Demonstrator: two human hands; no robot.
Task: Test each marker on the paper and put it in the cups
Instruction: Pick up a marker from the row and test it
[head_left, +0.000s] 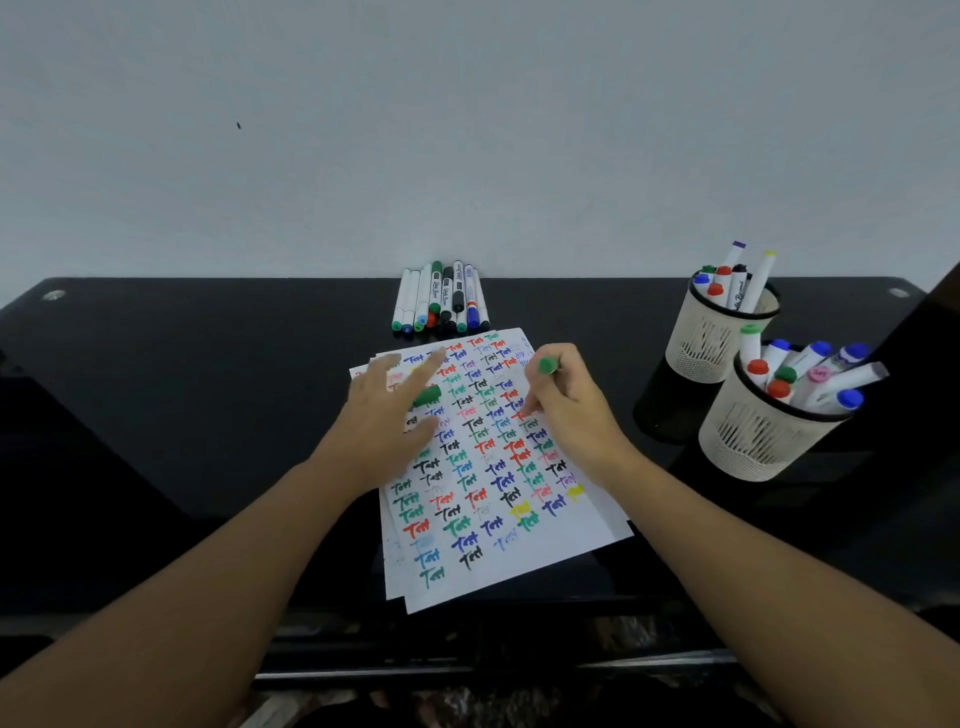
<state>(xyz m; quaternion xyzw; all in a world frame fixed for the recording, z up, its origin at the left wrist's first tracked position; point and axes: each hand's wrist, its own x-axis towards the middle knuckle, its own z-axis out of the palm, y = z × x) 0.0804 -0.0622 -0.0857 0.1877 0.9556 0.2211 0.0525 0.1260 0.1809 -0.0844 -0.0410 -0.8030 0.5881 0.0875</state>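
A white paper sheet (545, 540) covered in coloured "Test" words lies on the black table. My right hand (566, 410) grips a green marker (546, 366), its tip down on the paper near the right side. My left hand (387, 421) rests on the sheet's upper left with fingers spread, and a green cap (427, 396) sticks out between its fingers. A bundle of several markers (441, 301) lies at the table's back edge. Two cream mesh cups, the far cup (704, 343) and the near cup (748, 436), stand at the right, each holding several markers.
The black glossy table (182, 395) runs up to a pale wall behind. More sheets lie under the top paper. The table's front edge is near my forearms, with a lower shelf beneath it.
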